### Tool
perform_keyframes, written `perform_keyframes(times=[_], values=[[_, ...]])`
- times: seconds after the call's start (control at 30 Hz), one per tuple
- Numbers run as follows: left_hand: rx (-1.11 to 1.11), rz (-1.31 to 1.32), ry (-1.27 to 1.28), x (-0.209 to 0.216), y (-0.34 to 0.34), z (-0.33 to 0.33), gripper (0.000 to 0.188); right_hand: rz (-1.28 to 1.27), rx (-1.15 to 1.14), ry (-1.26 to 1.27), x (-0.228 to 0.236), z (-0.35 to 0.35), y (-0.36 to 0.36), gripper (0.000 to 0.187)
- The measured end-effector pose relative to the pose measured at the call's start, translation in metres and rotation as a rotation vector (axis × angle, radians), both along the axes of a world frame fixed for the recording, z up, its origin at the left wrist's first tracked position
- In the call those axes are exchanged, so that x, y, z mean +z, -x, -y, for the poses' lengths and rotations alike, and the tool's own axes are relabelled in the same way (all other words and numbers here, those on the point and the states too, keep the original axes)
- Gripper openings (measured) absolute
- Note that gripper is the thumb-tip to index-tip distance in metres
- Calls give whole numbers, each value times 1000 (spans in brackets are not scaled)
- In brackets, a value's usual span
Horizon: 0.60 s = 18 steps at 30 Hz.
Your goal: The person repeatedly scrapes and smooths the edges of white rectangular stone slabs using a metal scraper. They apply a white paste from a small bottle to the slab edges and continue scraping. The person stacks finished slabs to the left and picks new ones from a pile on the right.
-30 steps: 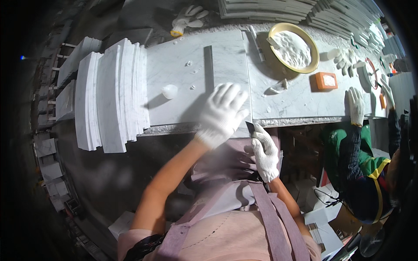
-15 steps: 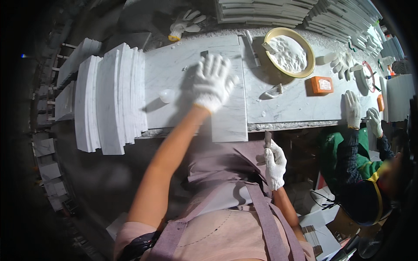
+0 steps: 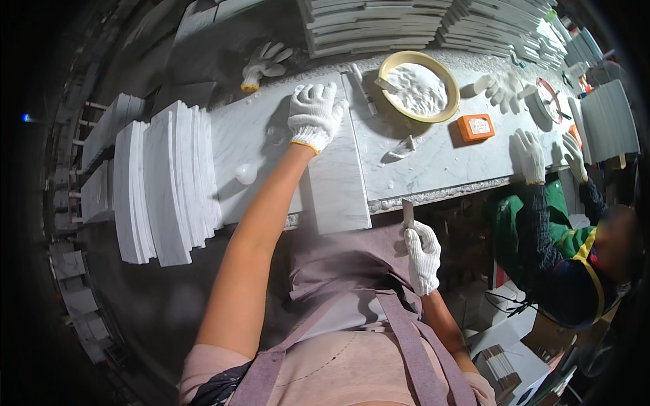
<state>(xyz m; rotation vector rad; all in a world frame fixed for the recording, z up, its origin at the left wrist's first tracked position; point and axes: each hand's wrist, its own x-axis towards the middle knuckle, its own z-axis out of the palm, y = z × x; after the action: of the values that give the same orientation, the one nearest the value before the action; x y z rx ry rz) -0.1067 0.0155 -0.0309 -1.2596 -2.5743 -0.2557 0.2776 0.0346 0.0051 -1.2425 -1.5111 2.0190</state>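
Note:
A white knit glove covers my left hand (image 3: 315, 116), pressed down near the far end of a pale marble slab (image 3: 340, 196). Its fingers are bent under, and whatever they close on is hidden. The slab's near end juts past the bench edge toward my apron. My right hand (image 3: 423, 257), also gloved, is closed around a flat grey blade-like tool (image 3: 407, 212) held upright in front of the bench edge; its lower part is inside the glove. Left of my forearm, a small translucent white piece (image 3: 246, 174) sits on the marble.
Marble slabs (image 3: 166, 183) stand on edge at left; more stacks (image 3: 376, 27) lie behind. A yellow bowl (image 3: 452, 101) holds white powdery material, near an orange block (image 3: 475, 127) and a white chip (image 3: 402, 149). A loose glove (image 3: 265, 65) lies behind. A co-worker's gloved hands (image 3: 529, 155) are at right.
My left hand has slid slightly farther along the slab, and its spread fingers have curled in. The right hand keeps its blade-like tool. The whole view has shifted a little.

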Motion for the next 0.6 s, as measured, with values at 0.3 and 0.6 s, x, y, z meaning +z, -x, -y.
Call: perform_keyframes(times=[0.3,0.6], values=[[50,90,67,9,5,-10,50,70,80,198,-2,9,-6,33],[115,145,147,19,-2,-19,45,-133,-23,30,5,-13,9,30]])
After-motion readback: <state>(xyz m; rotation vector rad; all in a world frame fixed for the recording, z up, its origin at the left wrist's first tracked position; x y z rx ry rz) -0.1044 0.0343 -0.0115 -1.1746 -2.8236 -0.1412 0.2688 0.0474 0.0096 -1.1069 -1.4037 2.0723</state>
